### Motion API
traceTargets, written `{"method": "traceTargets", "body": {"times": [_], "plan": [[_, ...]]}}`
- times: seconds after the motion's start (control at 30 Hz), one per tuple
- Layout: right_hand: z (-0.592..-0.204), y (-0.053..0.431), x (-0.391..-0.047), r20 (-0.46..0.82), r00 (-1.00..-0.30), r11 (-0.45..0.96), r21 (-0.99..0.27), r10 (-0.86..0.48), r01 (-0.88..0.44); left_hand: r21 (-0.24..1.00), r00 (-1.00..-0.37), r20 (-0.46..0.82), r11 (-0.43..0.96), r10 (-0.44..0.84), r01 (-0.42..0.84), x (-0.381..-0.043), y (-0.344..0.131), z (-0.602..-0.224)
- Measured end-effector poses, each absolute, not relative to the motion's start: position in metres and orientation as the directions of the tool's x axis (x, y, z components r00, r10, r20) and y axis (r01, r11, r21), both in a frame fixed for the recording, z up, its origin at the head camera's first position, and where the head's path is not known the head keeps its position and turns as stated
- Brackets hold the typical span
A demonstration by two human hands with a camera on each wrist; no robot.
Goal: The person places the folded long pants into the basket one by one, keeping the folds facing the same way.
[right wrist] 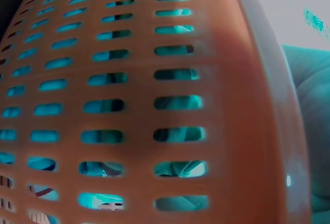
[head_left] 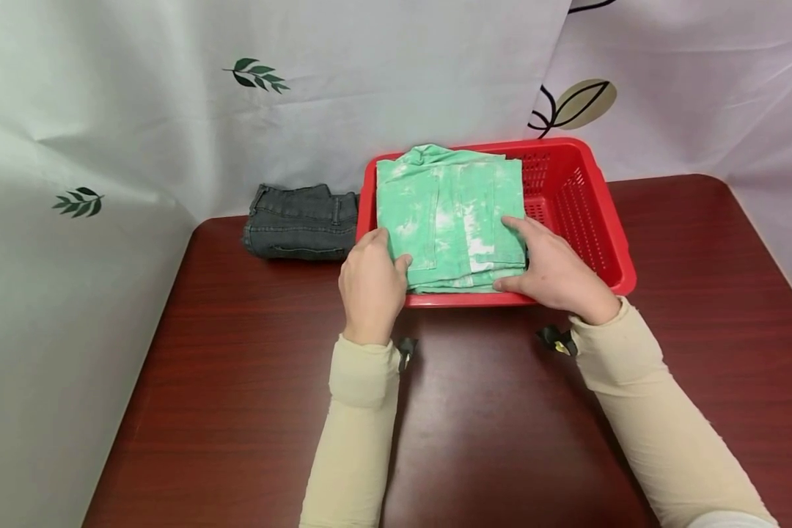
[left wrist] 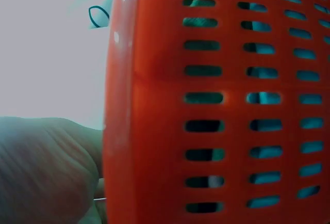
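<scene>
Folded green-and-white pants (head_left: 452,220) lie in the left part of a red plastic basket (head_left: 617,257), their back edge bunched up by the rim. At their left front corner, my left hand (head_left: 372,286) grips the side, thumb on the cloth and curled fingers partly hidden. Across from it my right hand (head_left: 554,268) rests along the right edge, index finger reaching onto the top and thumb by the front fold; its other fingers are hidden. In both wrist views the slotted basket wall (left wrist: 160,131) fills most of the picture, with cloth showing through the slots.
Dark grey folded jeans (head_left: 301,224) lie on the brown table (head_left: 237,381), against the basket's left side. A white curtain with leaf prints (head_left: 369,73) hangs behind the table. The basket's right part shows its bare slotted wall.
</scene>
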State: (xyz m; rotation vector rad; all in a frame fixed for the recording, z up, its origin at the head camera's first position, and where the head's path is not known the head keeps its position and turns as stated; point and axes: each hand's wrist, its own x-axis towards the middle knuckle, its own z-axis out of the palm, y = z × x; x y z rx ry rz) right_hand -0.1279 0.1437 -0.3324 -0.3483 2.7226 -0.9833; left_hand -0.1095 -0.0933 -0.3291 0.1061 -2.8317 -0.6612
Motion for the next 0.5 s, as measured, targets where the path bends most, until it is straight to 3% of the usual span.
{"method": "traceTargets", "body": {"times": [0.27, 0.5], "plan": [[-0.3335, 0.1449, -0.1256, -0.136, -0.948, 0.73, -0.672, -0.288, -0.126, 0.455, -0.977, 0.183, 0.89, -0.107, -0.012, -0.1095, -0.0958, -0.3275], [-0.3329, 0.1499, -0.1246, -0.13, -0.94, 0.691, -0.71, -0.315, -0.133, 0.544, -0.974, 0.2, 0.839, -0.107, 0.019, -0.1081, -0.1012, -0.3265]]}}
